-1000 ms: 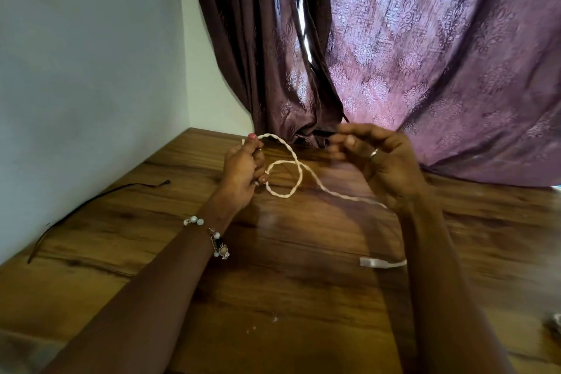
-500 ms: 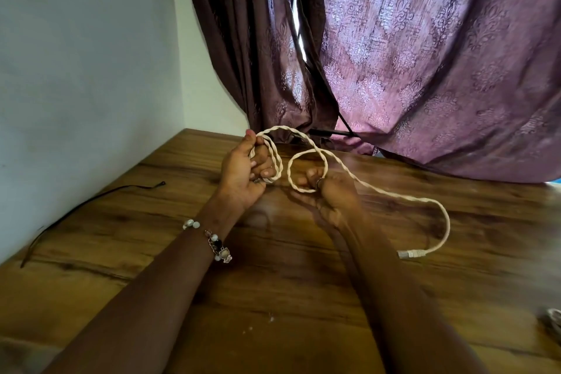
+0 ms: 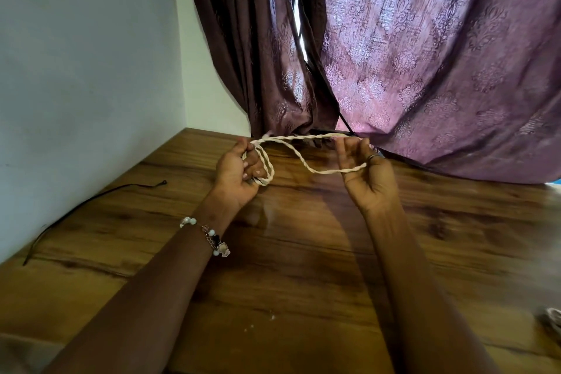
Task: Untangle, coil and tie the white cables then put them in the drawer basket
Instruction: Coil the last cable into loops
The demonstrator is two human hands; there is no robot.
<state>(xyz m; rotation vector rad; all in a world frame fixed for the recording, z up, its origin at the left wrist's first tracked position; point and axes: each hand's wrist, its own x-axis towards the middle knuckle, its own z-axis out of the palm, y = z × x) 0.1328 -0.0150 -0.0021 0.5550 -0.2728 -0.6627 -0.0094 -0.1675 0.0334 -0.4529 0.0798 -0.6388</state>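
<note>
Left hand (image 3: 239, 168) clasps coiled loops of a twisted, rope-like white cable (image 3: 296, 150); right hand (image 3: 365, 171) pinches its far loop, above a glossy wood-grain table (image 3: 303, 267).

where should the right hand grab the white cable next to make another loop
Probably on the free span of the white cable sagging between the left hand and right hand, from above: it hangs in open air, clear of the table.
</note>
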